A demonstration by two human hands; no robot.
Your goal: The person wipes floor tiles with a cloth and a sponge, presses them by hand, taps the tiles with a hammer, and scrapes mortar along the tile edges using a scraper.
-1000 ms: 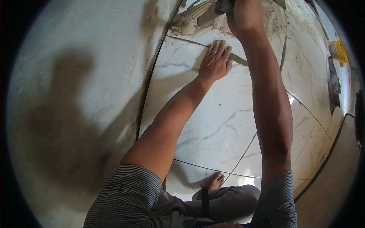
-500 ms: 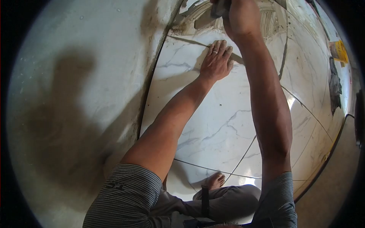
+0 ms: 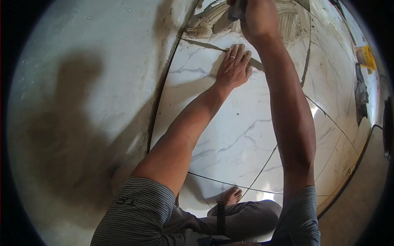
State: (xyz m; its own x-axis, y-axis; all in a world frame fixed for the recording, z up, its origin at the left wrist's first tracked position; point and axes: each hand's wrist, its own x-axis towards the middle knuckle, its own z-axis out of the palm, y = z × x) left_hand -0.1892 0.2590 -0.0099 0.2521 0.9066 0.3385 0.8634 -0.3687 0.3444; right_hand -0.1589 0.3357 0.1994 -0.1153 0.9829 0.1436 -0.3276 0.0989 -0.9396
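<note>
My left hand, with a ring on one finger, lies flat on a white marbled floor tile. Its fingertips are just short of the joint along the tile's far edge. Farther off, at the top of the view, my right hand is closed around a dark grey lump, whose kind I cannot make out. That lump is over a patch of wet greyish-brown grout smear, streaked in curved strokes. The right hand's fingertips are mostly hidden behind the hand and cut by the frame edge.
A bare grey wall-like surface with a shadow on it borders the tiles at left. My bare foot rests on the tiles near my bent knee. At right are a yellow container and a dark crumpled strip.
My right hand and the dark grey lump have shifted very slightly to the left. The left hand stays practically in place on the tile.
</note>
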